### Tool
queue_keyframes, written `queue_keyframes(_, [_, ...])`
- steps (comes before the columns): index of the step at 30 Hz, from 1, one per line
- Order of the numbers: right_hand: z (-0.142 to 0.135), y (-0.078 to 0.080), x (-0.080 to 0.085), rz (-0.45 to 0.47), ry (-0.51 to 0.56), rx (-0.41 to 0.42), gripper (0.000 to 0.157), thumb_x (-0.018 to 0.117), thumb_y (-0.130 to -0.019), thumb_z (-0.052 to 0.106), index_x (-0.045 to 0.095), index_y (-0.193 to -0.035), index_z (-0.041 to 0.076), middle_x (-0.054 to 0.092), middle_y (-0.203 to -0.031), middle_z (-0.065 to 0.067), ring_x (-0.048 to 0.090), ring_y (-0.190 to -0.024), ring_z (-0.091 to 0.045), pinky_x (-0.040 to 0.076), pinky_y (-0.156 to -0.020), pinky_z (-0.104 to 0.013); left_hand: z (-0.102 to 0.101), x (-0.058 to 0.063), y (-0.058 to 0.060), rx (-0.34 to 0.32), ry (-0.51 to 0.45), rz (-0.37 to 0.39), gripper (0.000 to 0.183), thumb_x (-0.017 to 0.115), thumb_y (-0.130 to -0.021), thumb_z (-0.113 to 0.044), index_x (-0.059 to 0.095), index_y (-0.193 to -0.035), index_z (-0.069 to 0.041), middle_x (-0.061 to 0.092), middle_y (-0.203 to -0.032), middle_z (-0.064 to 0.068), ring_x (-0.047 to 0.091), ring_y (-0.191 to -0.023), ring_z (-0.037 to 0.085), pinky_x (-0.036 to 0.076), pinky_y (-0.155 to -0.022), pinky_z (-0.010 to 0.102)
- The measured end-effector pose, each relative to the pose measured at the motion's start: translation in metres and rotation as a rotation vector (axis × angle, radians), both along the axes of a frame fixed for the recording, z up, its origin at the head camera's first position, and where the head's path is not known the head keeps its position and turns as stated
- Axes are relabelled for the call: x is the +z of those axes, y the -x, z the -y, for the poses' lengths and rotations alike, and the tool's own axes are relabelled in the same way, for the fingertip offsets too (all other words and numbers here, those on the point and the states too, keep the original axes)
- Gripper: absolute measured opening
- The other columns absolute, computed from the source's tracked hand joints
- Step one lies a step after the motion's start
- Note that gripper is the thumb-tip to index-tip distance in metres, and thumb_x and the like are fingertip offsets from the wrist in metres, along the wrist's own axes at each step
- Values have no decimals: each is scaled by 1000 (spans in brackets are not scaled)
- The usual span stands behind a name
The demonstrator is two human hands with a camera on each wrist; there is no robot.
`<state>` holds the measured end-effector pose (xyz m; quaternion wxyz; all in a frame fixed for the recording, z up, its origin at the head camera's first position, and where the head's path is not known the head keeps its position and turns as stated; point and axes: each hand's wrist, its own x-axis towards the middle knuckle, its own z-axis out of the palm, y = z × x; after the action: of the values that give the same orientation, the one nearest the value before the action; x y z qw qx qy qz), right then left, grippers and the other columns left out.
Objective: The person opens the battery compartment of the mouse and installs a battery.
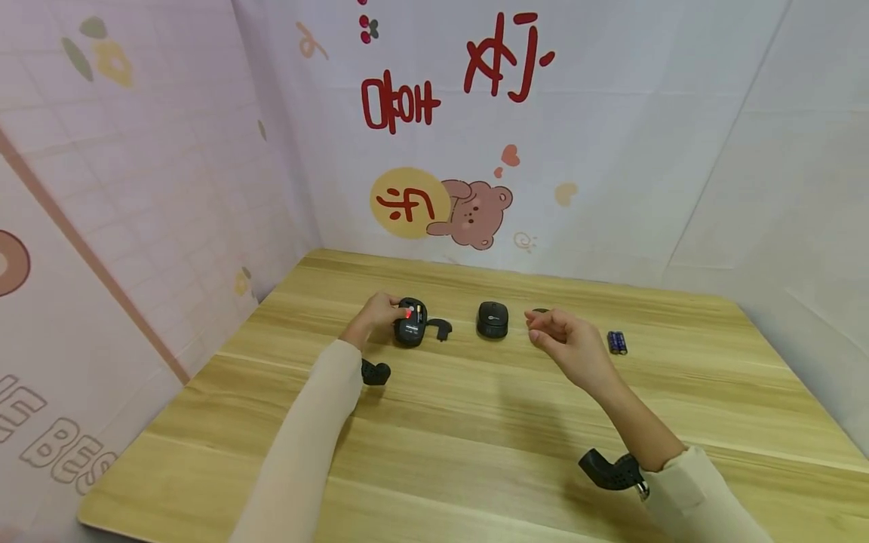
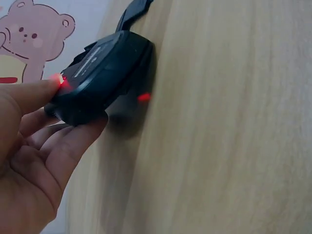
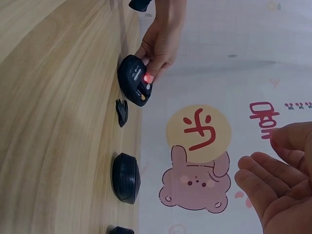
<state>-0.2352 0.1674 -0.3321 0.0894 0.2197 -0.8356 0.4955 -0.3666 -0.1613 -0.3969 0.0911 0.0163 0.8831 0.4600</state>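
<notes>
My left hand (image 1: 382, 311) grips a black computer mouse (image 1: 410, 332), its underside turned up and its battery bay uncovered. One battery (image 3: 143, 97) shows in that bay. A red light from the mouse (image 2: 100, 78) glows on the thumb. Beside the mouse, a black battery cover (image 1: 441, 329) lies on the table. My right hand (image 1: 569, 343) hovers over the table with nothing between its loosely bent fingers, thumb and fingertips apart in the right wrist view. Partly hidden behind it is a dark object (image 1: 541, 310), its kind unclear.
A second black mouse (image 1: 492, 320) sits upright on the wooden table (image 1: 434, 422), between the hands. Two dark blue batteries (image 1: 617, 342) lie side by side to the right of the right hand. A printed cloth wall (image 1: 611, 151) stands behind the table.
</notes>
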Motion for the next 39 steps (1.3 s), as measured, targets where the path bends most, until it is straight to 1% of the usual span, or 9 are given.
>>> queue_keyframes(11, [4, 1, -4, -12, -12, -2, 6, 58, -91, 5, 61, -94, 0, 59, -120, -17, 59, -106, -28, 51, -79, -21, -3, -6, 3, 12, 158, -129, 33, 58, -90, -10, 59, -119, 8, 59, -117, 22, 55, -106, 28, 49, -87, 34])
queue_keyframes(16, [7, 2, -4, -16, -16, -3, 6, 58, -90, 4, 62, -94, -1, 59, -119, -17, 60, -104, -29, 51, -79, -22, -3, -5, 0, 27, 201, -164, 21, 59, -90, -11, 67, -98, 7, 65, -94, 15, 55, -81, 20, 49, -70, 28])
queue_keyframes(20, [8, 4, -5, 1, -45, -4, 9, 59, -90, 5, 62, -96, -1, 59, -120, -16, 60, -104, -28, 52, -81, -25, -2, -5, -3, 39, 237, -172, 22, 57, -91, -13, 63, -83, 7, 58, -75, 10, 47, -66, 17, 41, -57, 24])
queue_keyframes(24, [6, 8, -4, 15, -157, 19, 23, 60, -91, 10, 60, -112, 0, 57, -122, -17, 57, -108, -30, 49, -87, -36, -5, -1, -9, 74, 257, -192, 31, 51, -94, -18, 63, -105, 9, 63, -102, 18, 59, -93, 24, 50, -80, 33])
queue_keyframes(28, [5, 16, -5, 21, -296, 48, 41, 61, -91, 14, 50, -128, 1, 52, -127, -21, 49, -116, -37, 43, -94, -48, -11, 4, -15, 144, 324, -253, 41, 48, -95, -23, 57, -122, 6, 56, -123, 19, 53, -112, 31, 46, -91, 42])
queue_keyframes(31, [6, 24, -9, 32, -356, 53, 49, 61, -90, 17, 45, -133, 1, 48, -131, -23, 45, -119, -40, 41, -94, -52, -21, 5, -18, 170, 355, -323, 43, 46, -95, -25, 54, -127, 3, 60, -117, 17, 62, -83, 25, 53, -69, 37])
queue_keyframes(34, [8, 32, -16, 39, -386, 45, 52, 62, -89, 17, 43, -134, -1, 46, -132, -23, 45, -119, -40, 42, -93, -53, -37, 7, -20, 140, 333, -391, 45, 46, -95, -24, 48, -132, 3, 63, -108, 17, 50, -54, 20, 47, -49, 33])
queue_keyframes(35, [10, 35, -18, 42, -391, 42, 52, 62, -89, 16, 43, -134, -2, 46, -132, -23, 45, -119, -41, 42, -93, -53, -43, 7, -21, 121, 319, -407, 46, 46, -95, -23, 47, -133, 3, 62, -111, 18, 51, -55, 20, 48, -50, 32])
queue_keyframes(39, [19, 48, -30, 73, -409, 14, 55, 64, -88, 16, 42, -134, -2, 46, -130, -29, 47, -115, -44, 44, -88, -55, -71, 10, -25, 29, 276, -440, 46, 52, -93, -20, 46, -132, 4, 51, -129, 18, 58, -99, 27, 51, -82, 38])
